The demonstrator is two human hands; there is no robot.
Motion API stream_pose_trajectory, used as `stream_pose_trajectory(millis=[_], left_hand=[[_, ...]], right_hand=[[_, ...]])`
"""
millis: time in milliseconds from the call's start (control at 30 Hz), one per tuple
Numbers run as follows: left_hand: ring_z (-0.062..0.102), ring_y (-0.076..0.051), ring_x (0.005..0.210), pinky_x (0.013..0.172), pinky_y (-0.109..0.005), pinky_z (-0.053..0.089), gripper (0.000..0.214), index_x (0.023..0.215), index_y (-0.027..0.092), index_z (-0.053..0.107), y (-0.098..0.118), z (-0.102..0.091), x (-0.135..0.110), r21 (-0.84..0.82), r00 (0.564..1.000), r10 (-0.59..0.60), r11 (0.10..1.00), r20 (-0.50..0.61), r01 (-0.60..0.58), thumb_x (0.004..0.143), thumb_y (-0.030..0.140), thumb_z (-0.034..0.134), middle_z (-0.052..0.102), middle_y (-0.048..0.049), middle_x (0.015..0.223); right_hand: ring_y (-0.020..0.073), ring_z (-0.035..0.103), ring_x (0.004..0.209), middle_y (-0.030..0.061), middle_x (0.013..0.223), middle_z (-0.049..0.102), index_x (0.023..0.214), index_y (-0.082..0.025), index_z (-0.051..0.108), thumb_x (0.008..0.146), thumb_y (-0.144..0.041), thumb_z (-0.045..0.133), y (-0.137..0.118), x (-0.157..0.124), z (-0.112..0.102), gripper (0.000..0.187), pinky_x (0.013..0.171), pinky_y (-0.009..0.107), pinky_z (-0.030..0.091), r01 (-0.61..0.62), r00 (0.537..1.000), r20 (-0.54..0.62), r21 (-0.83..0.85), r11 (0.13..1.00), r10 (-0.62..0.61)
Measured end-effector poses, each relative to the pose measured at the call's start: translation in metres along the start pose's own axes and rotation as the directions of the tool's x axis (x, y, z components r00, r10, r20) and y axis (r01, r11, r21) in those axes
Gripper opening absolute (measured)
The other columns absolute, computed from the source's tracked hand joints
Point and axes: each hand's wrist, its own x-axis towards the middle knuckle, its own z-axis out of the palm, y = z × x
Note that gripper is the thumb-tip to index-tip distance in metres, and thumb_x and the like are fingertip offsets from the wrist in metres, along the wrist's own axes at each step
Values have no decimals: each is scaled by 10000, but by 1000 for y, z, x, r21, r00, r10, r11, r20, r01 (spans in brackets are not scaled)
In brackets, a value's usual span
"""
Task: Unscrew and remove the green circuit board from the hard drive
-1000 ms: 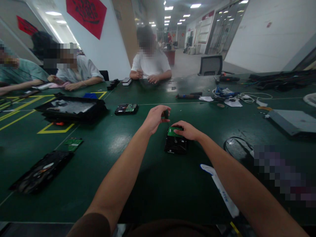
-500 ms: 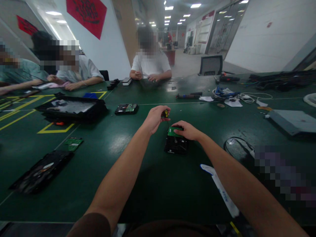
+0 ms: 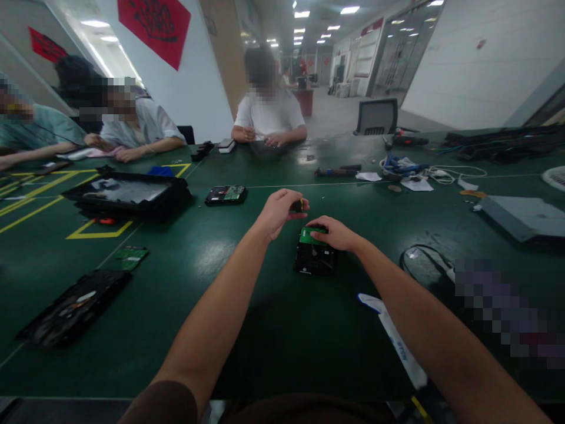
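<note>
Okay, far off to the near left of the left hand (image 3: 285, 213): black housing (image 3: 75, 307), lying slantwise, with a loose green board (image 3: 132, 257) by its far end. Farther out on that hand's left, black tray (image 3: 170, 191); nearer on the same side, somewhat beyond it, second drive (image 3: 226, 195) with green circuitry facing up, nobody touching it.

Left hand itself: fingers curled round a dark tool (image 3: 297, 206) with a bit of yellow, mostly hidden in the grip. Hand sits raised, just past the far left corner of the middle drive. Tool's tip can't be made out, so contact with the drive: can't tell.

Middle drive (image 3: 314, 259): from the left hand it lies toward the wearer and a little right; from the right hand, toward the wearer and left. Flat on the table, long axis looks to run near-to-far. Small green board (image 3: 306, 235) on its far end, between the two hands.

Right hand (image 3: 333, 232) is the nearer one, actually touching: clasped over the far right corner, thumb on the small board, fingers along the far edge.

Near side of the right hand, under the forearm: white strip (image 3: 399, 346). Well right of that hand, grey box (image 3: 523, 218).
</note>
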Motion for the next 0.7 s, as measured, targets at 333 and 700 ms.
stream_pose_trajectory(millis=[333,700], left_hand=[[669,-204,861,672,-310,575,197,917,144,712,2,-1,-2,46,1000,8,999,7,-8,851,324,670,715,-107,921],[635,-181,840,615,-251,544,205,854,127,730,0,-4,2,48,999,50,998,-11,-50,829,310,641,675,-92,894]], right_hand=[[273,617,1192,83,1262,676,1276,-291,714,956,-359,674,-1,-1,-2,330,1064,501,467,-19,1000,10,1,1000,19],[270,630,1167,91,1233,694,1259,-263,719,958,-320,677,-1,0,-1,310,1062,494,473,20,1000,-4,11,1000,-20]])
